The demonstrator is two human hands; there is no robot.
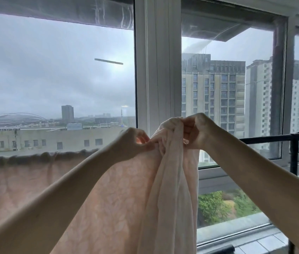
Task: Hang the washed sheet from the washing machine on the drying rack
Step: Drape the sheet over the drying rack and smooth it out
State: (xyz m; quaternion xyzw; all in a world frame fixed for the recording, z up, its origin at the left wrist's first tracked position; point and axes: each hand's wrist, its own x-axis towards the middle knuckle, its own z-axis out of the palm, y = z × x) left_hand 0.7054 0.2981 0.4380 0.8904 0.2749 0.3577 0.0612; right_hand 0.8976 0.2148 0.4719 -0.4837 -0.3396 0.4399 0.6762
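1. Sheet (pixel 112 195): pale peach cloth with a faint leaf pattern. It hangs in front of the window (pixel 57 79) and fills the lower left and centre of the view.
2. The left part of the sheet is spread flat. Its top edge runs in small gathers from the left border toward the middle, and whatever carries it there is hidden under the cloth.
3. Toward the middle the cloth is bunched into a thick, paler rope of folds that drops straight down, out of view at the bottom.
4. The left hand (pixel 132 143) is at the top of the spread part, its fingers curled and pinching the fabric just beside the bunch.
5. The right hand (pixel 198 131) is a little higher, its fingers curled round the top of the bunch and gripping it.
6. The drying rack (pixel 265 137) shows as a black horizontal bar running right from behind the right hand to a black upright post (pixel 293 158).
7. Beyond the glass are tower blocks (pixel 214 92), grey sky and green trees (pixel 218 208) below.
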